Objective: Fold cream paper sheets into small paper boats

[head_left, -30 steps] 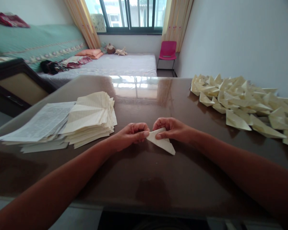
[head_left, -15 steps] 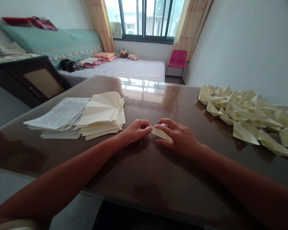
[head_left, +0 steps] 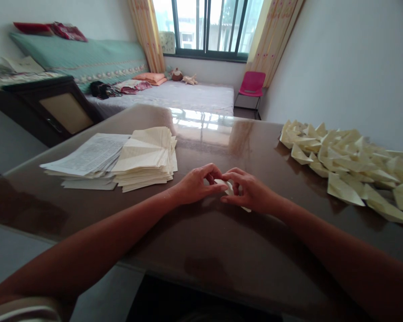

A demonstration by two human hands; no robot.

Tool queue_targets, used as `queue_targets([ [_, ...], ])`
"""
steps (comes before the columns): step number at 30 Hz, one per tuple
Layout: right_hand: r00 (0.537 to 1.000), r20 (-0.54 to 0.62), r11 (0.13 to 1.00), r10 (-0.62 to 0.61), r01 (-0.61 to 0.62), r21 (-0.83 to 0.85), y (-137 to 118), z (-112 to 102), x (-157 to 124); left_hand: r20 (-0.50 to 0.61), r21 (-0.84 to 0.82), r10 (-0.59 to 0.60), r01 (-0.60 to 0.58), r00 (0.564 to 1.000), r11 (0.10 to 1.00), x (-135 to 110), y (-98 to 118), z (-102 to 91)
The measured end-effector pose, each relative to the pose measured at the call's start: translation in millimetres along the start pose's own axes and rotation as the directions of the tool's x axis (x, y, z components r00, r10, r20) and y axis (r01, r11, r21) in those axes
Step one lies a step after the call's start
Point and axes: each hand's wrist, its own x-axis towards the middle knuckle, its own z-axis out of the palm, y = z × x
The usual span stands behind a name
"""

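Note:
A small folded piece of cream paper lies low over the table between my hands, mostly covered by fingers. My left hand grips its left end, thumb and fingers curved round it. From the other side, my right hand holds the paper with bent fingers, the fingertips of both hands nearly meeting. A corner of the paper pokes out below the right hand. To the left stands a stack of cream sheets. On the right sits a heap of folded cream paper boats.
White printed sheets lie left of the cream stack on the glossy brown table. Beyond the table are a bed, a pink chair and a window. A dark cabinet stands at the left.
My right fingers have curled in and moved closer to my left hand, onto the paper. My left hand has opened its curl slightly and shifted right. The view has moved a little.

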Motion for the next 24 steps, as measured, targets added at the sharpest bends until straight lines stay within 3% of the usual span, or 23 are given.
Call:
queue_targets([
  [9,0.978,0.175,0.952,0.113,-0.157,0.262,3.6,-10.1,3.7,0.068,-0.101,0.023,-0.016,0.997,0.995,-1.1,-1.5,4.4],
  [13,0.978,0.193,0.959,0.078,-0.126,0.254,-0.1,-13.7,3.1,0.051,-0.072,0.041,-0.037,0.998,0.997,-0.7,-2.7,4.9],
  [19,0.997,0.076,0.999,-0.023,0.02,0.046,-6.9,-8.9,0.9,0.0,0.032,0.07,-0.07,0.998,0.997,-0.8,0.9,6.2],
  [24,0.99,-0.137,0.999,0.015,-0.021,-0.038,-9.3,2.1,2.3,-0.087,-0.002,-0.02,0.02,0.996,1.0,-0.8,3.6,11.6],
])
